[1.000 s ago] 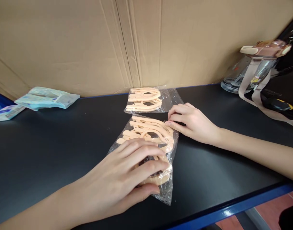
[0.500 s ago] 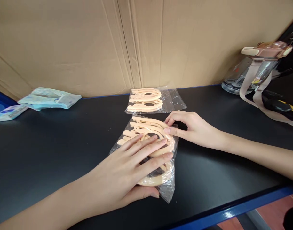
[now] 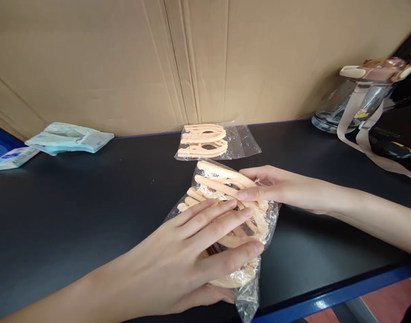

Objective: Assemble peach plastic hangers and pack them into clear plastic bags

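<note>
Between my hands is a clear plastic bag of peach folding hangers (image 3: 227,184), close to the table's front edge. My left hand (image 3: 198,251) lies over its lower left part, fingers across the top and thumb at the near edge, gripping it. On the far right side, my right hand (image 3: 271,186) holds the same bag, thumb on top and the other fingers behind or under it. A second clear bag of peach hangers (image 3: 205,141) lies flat just beyond, touched by neither hand.
A black table (image 3: 101,202) with a blue edge bears everything. Light blue soft packs (image 3: 69,138) lie at the back left. A clear bottle with a brown lid and strap (image 3: 363,101) stands at the back right. Cardboard (image 3: 124,67) rises behind.
Both hands and the near bag have shifted right and toward me, and the bag has turned a little. My right hand has taken a deeper hold on its side. The far bag stays put.
</note>
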Available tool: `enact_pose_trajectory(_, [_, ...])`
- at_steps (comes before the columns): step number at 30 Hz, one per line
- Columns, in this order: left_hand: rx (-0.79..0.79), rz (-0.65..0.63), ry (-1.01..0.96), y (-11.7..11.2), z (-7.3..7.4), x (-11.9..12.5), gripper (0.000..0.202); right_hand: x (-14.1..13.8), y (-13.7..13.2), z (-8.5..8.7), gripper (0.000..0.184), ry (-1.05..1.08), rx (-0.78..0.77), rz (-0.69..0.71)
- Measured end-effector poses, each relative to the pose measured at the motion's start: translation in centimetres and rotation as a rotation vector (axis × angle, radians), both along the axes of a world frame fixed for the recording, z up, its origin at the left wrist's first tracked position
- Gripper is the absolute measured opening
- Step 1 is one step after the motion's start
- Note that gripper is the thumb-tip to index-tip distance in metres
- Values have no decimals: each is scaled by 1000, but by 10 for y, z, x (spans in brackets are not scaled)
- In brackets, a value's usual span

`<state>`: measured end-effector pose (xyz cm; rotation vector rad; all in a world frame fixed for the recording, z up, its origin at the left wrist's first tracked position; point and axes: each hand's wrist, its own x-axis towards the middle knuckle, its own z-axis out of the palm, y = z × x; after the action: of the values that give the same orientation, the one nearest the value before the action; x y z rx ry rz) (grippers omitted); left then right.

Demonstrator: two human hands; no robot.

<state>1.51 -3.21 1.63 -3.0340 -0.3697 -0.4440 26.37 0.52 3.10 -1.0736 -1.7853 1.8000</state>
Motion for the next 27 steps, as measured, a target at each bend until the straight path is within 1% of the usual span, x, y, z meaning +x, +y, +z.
enact_pose_trajectory(2, [-4, 13, 23, 0, -2, 2, 52, 0, 0, 0, 38, -18, 23, -2])
enact_pose_trajectory(5, [12, 46, 61, 0, -5, 4, 72, 3, 3, -2, 40, -50, 35, -6])
enact_pose_trajectory(7, [-7, 53, 74, 1, -5, 5, 82, 8, 8, -3, 38, -43, 53, -12])
enact_pose_trajectory(9, [-84, 50, 75, 7, 0, 7, 90, 13, 14, -4, 35, -17, 74, -9])
enact_pose_trajectory(10, [-132, 52, 60, 11, 5, 9, 92, 16, 18, -5, 33, -7, 79, -3])
enact_pose_trajectory(11, [-176, 63, 31, 18, 12, 12, 92, 19, 21, -5, 31, 0, 76, 6])
enact_pose_trajectory(12, [-204, 102, -12, 26, 20, 17, 87, 21, 24, -6, 31, -1, 64, 15])
enact_pose_trajectory(13, [-207, 117, -48, 36, 28, 23, 76, 23, 26, -6, 31, -7, 42, 22])
enact_pose_trajectory(15, [-197, 196, -111, 62, 44, 40, 59, 26, 30, -8, 33, -25, -19, 35])
enact_pose_trajectory(17, [-130, 201, -108, 93, 53, 63, 50, 27, 32, -9, 39, -39, -76, 43])
enact_pose_trajectory(18, [-87, 175, -65, 108, 53, 76, 50, 28, 32, -9, 41, -49, -90, 46])
enact_pose_trajectory(19, [-32, 149, 14, 123, 52, 88, 58, 28, 32, -9, 42, -63, -93, 47])
enact_pose_trajectory(20, [20, 104, 120, 137, 48, 99, 70, 28, 32, -8, 41, -80, -86, 49])
enact_pose_trajectory(22, [36, 50, 216, 158, 39, 120, 80, 28, 32, -8, 38, -105, -66, 59])
enact_pose_trajectory(23, [46, 31, 252, 166, 34, 128, 79, 28, 32, -8, 36, -109, -66, 67])
enact_pose_trajectory(24, [59, 11, 276, 171, 30, 134, 73, 28, 32, -8, 35, -107, -72, 74])
enact_pose_trajectory(26, [95, -15, 298, 177, 27, 140, 55, 28, 32, -8, 34, -94, -91, 81])
enact_pose_trajectory(27, [117, -20, 298, 177, 27, 140, 46, 28, 33, -8, 34, -89, -98, 82])
